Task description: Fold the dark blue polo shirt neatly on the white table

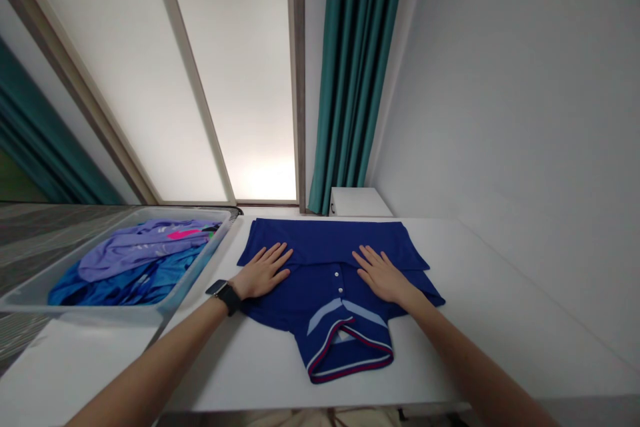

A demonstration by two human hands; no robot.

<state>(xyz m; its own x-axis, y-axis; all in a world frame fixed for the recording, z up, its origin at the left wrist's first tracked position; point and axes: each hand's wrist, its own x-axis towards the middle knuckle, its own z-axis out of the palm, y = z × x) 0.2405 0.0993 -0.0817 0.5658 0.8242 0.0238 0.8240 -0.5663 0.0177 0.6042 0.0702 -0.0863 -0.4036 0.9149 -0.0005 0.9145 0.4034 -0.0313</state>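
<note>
A dark blue polo shirt (330, 250) lies folded on the white table (500, 320), its striped collar (350, 347) pointing toward me. My left hand (263, 272) rests flat on the shirt's left side, fingers stretched out, a black watch on the wrist. My right hand (383, 275) lies flat on the right side, fingers spread. Neither hand holds anything.
A clear plastic bin (35, 290) at the table's left holds purple and blue clothes (135, 260). A small white cabinet (360, 202) stands behind the table by a teal curtain (355, 80). A white wall runs along the right.
</note>
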